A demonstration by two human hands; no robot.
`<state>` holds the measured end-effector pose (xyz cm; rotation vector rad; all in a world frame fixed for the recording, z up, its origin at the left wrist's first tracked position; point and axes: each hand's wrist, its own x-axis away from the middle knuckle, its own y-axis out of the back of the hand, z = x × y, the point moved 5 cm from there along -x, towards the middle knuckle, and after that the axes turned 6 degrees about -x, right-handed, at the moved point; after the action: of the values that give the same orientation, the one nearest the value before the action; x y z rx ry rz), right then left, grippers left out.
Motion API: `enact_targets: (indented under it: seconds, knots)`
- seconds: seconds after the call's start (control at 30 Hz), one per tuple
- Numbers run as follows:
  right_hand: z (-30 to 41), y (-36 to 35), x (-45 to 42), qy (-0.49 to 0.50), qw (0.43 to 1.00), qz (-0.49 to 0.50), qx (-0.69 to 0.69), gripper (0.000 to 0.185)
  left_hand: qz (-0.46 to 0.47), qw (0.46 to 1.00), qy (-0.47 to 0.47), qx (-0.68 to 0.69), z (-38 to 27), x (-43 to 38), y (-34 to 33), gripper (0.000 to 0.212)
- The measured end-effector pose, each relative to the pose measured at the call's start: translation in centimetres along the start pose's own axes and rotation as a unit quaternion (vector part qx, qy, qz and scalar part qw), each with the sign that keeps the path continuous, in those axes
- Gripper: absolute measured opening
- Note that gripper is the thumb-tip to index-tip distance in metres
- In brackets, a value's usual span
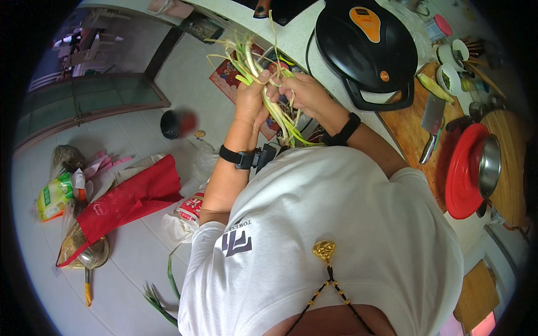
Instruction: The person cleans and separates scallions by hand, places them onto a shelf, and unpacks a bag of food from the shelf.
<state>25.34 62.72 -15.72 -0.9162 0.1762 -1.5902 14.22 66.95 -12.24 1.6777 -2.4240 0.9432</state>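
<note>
My left hand (251, 95) grips a bunch of spring onions (249, 59), with roots and pale stalks sticking out above the fist. Below the hands, more white and yellow-green stalks (280, 116) hang down towards my shirt. Close beside it, my right hand (306, 93) has its fingers closed on thin, yellowish outer leaves of the bunch. The fingertips of both hands nearly meet, and the stalks partly hide them. Black straps go round both wrists.
On the counter to the right are a black electric griddle (367, 50), a wooden cutting board (405, 111) with a cleaver (433, 114), and a red basin (464, 176). Bags, a red apron-like cloth (134, 201) and spring onion leaves (157, 303) lie on the floor to the left.
</note>
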Motion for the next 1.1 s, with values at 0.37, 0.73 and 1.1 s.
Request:
enact_targets:
  seconds: [0.37,0.73,1.1]
  knots:
    - [1.1,-1.9,0.7,-0.110,0.970,0.210,-0.057,0.010,0.144,0.981,0.100,0.083,-1.7,0.4,0.1,0.020]
    - [2.3,0.7,0.1,0.012,0.995,0.084,0.049,0.028,-0.020,0.985,0.092,0.144,-2.2,-1.2,5.3,0.012]
    - [-0.7,-1.4,0.5,0.075,0.984,0.080,0.139,0.019,-0.006,0.987,0.110,0.115,-2.3,-0.9,4.5,0.019]
